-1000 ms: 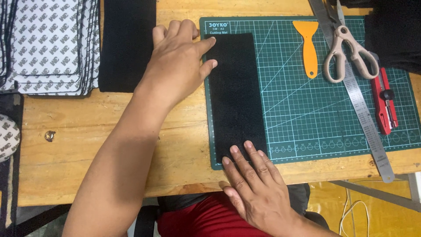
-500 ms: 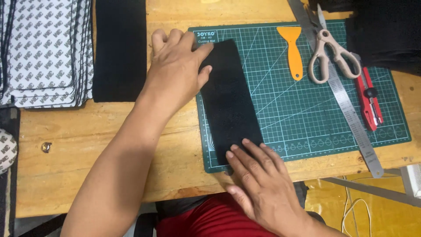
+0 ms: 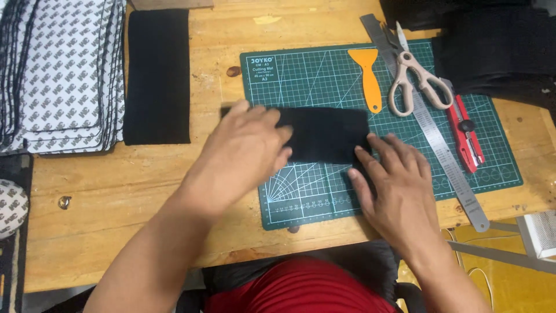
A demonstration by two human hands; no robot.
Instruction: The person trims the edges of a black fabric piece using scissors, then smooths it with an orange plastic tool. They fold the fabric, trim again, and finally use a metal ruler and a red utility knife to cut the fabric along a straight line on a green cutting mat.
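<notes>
Wooden table (image 3: 145, 185), green cutting mat (image 3: 324, 75)

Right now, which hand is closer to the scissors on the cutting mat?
The right hand. It rests on the right end of the black fabric strip, just below-left of the scissors. The left hand covers the strip's left end, farther away.
</notes>
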